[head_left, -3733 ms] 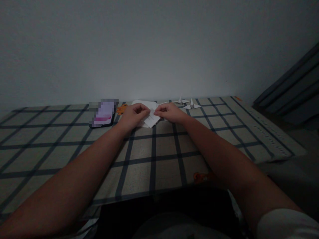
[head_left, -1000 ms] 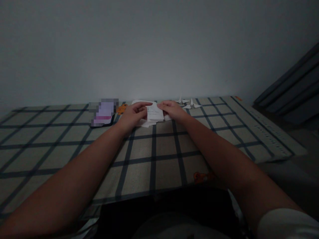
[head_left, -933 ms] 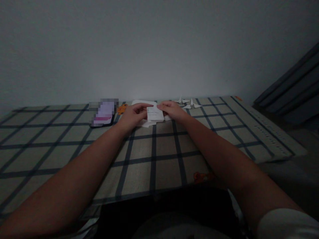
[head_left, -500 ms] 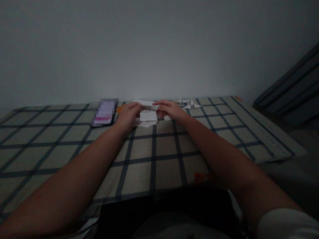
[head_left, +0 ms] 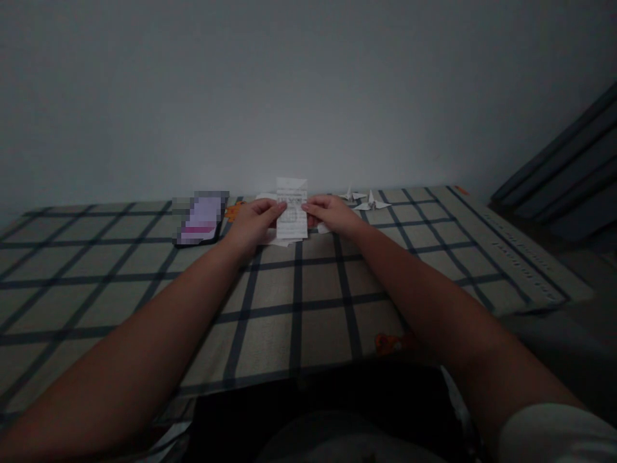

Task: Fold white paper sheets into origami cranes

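A small sheet of printed paper is held up between my two hands, its face toward me. My left hand pinches its left edge, thumb in front and fingers behind. On the right edge, my right hand pinches the paper in the same way. Behind and below it, more white paper lies on the checked cloth, partly hidden by the sheet and my left hand. A bit of white paper also shows under my right hand.
Two folded paper cranes sit beyond my right hand. To the left lies a phone with a lit, pixelated screen. The checked tablecloth has printed lettering on its right side. A pale wall rises behind, and a dark curtain hangs at right.
The paper in my hands, edge-on and tilted before, now stands upright with its printed face visible. My hands have shifted only slightly to hold its two sides.
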`<action>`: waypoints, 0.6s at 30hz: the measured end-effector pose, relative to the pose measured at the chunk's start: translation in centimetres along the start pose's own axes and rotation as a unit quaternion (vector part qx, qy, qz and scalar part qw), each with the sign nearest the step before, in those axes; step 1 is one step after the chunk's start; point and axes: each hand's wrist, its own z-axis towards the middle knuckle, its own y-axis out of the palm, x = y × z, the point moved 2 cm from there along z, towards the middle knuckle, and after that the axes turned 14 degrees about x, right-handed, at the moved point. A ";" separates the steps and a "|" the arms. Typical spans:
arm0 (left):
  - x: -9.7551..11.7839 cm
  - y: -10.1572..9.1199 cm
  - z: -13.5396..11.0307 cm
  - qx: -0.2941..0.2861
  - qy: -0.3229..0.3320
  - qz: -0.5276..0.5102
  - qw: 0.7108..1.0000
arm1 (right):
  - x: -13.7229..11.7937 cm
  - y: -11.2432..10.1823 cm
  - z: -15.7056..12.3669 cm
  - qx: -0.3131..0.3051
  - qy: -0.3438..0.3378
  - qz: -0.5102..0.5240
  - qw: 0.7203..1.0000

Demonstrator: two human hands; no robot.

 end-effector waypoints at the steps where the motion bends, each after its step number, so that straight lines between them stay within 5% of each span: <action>1: 0.0 0.1 0.0 -0.008 -0.002 -0.003 1.000 | 0.0 0.0 0.0 0.001 0.005 0.011 1.000; 5: -0.1 0.3 0.1 -0.024 -0.017 -0.017 0.999 | -0.2 0.1 -0.2 0.002 0.021 0.034 0.999; 10: -0.2 0.2 0.6 0.027 0.046 -0.008 0.999 | -0.2 0.2 -0.4 -0.023 0.017 0.057 0.998; 18: 0.4 0.7 -0.6 -0.088 0.002 0.000 0.996 | 0.1 0.6 -0.3 -0.011 0.014 0.091 0.996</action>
